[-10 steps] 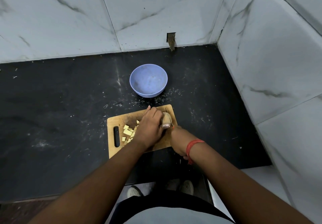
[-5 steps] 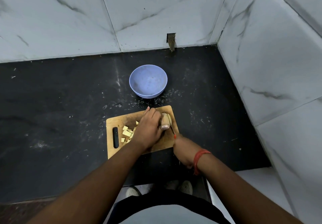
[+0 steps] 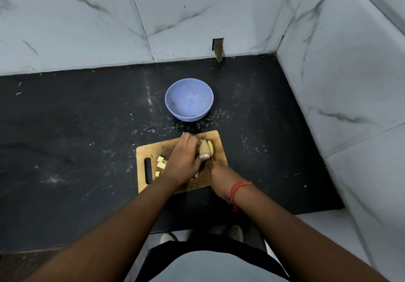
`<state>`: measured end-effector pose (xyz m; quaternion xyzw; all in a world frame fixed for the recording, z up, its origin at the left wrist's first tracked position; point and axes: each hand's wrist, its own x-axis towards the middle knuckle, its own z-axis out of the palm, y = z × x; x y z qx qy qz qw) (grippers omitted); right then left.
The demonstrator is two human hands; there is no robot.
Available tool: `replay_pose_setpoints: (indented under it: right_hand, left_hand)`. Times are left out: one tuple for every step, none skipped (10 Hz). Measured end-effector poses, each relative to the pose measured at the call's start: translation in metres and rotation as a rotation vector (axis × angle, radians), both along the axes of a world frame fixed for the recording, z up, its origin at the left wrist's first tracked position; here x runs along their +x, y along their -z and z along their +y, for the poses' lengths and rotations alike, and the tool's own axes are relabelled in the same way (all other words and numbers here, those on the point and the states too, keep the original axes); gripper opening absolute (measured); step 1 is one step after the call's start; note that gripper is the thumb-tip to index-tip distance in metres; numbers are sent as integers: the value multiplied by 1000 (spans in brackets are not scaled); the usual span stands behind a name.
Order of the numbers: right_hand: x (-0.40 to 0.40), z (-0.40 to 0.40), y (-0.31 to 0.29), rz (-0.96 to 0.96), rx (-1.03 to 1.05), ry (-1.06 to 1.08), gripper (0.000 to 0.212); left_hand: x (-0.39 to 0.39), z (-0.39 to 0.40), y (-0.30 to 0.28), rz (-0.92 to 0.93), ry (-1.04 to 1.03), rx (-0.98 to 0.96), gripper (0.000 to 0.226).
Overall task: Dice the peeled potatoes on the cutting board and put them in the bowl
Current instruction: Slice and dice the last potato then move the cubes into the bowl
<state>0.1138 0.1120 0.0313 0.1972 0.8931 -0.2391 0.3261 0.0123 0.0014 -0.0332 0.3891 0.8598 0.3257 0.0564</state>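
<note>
Slicing the potato (image 3: 202, 148) on the cutting board (image 3: 175, 145)

The left hand (image 3: 183, 162) grips the potato; the right hand (image 3: 220, 177) holds the knife (image 3: 212, 160). The blade passes close to the thumb and could cut it.

Right hand (image 3: 220, 177) forward, slice (image 3: 210, 147) off.

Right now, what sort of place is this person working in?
Probably a home kitchen corner: a dark stone countertop set against white marble-patterned wall tiles, with a wooden cutting board holding pale diced potato cubes and an empty blue plastic bowl behind it.
</note>
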Motion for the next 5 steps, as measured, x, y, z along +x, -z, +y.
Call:
replay_pose_setpoints:
  right_hand:
    - [17,1,7,-15,9,-23,37]
    - [32,3,2,10,-44,53,45]
    - [39,7,0,44,-53,161,39]
    - [35,6,-7,112,-29,257,28]
    - [24,2,-13,136,-49,246,27]
  left_hand:
    - [0,-3,-1,-45,-40,17,33]
    - [1,-3,-3,-29,-36,-13,33]
    - [1,-4,-4,-50,-40,-19,33]
    - [1,-8,-3,-75,-51,-22,32]
    - [1,-9,-3,-90,-59,-12,26]
